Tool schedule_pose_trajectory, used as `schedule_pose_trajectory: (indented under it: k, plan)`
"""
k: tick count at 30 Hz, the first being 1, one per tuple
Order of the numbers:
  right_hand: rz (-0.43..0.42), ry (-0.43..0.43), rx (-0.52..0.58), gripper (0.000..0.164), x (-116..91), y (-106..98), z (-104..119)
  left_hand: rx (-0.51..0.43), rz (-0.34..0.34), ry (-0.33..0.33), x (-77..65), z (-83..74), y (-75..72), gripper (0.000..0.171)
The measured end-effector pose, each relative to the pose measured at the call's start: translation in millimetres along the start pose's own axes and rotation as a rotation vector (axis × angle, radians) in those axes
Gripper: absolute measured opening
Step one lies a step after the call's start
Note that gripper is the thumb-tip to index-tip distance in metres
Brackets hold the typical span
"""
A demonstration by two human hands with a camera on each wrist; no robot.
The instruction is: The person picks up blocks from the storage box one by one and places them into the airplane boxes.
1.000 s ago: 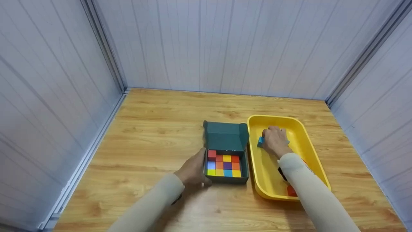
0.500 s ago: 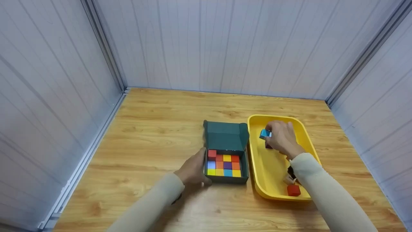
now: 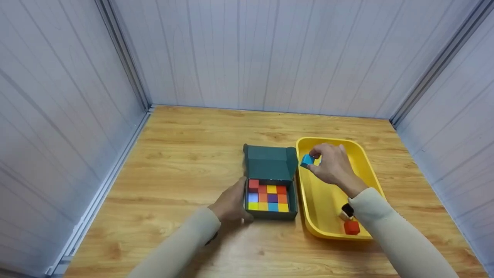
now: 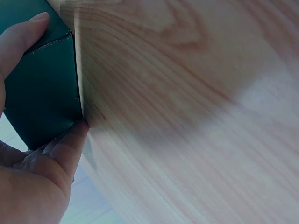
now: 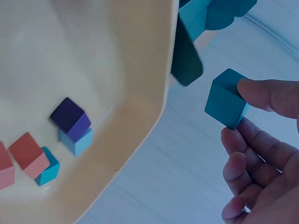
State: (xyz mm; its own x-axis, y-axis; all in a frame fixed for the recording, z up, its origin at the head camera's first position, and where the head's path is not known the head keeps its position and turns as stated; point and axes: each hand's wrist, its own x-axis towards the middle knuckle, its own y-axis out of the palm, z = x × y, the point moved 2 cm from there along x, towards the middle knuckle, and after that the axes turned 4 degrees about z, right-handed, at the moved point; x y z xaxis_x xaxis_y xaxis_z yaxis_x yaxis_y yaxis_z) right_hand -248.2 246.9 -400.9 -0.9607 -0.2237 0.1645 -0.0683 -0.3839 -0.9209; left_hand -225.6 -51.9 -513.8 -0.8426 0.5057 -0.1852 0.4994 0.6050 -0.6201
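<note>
A blue cube (image 3: 307, 160) is pinched between the thumb and fingertips of my right hand (image 3: 334, 164), raised over the left part of the yellow tray (image 3: 320, 231). In the right wrist view the blue cube (image 5: 226, 99) shows plainly at the fingertips. My left hand (image 3: 230, 201) grips the left side of a dark green box (image 3: 272, 214), its thumb at the front corner. In the left wrist view, thumb and fingers lie along the green box's walls (image 4: 44, 93). Inside the box are rows of coloured cubes; a red cube (image 3: 253, 184) stands higher at the back left.
The box's lid (image 3: 270, 162) is folded back, close to the tray's left rim. A red cube (image 3: 351, 227) and a black-and-white piece lie at the tray's near end. A purple cube (image 5: 70, 115) and several others show in the tray. Panel walls enclose the wooden table (image 3: 185, 154).
My right hand has picked up the blue cube from the tray, lifted it and moved it left toward the tray's rim. The left hand and the box have stayed put.
</note>
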Motion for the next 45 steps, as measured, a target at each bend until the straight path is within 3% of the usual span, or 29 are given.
schedule_pose_trajectory:
  k: [12,22,28,38,45]
  plan:
    - [0.080,-0.042,0.012,0.024,-2,28,37,-0.003,-0.005,0.065,-2.4,-1.9,-0.2,0.114]
    - [0.197,-0.055,-0.060,0.030,2,62,63,-0.036,0.009,0.017,-2.1,-0.1,0.3,0.116]
    - [0.247,-0.094,-0.150,0.026,7,79,75,-0.027,0.004,0.060,-2.0,0.5,-0.5,0.114]
    - [0.258,-0.131,-0.236,0.024,13,91,90,0.001,-0.006,0.095,-1.9,-0.4,-1.6,0.112]
    - [0.257,-0.131,-0.261,0.013,16,99,96,0.001,-0.012,0.077,-1.8,1.7,0.2,0.106]
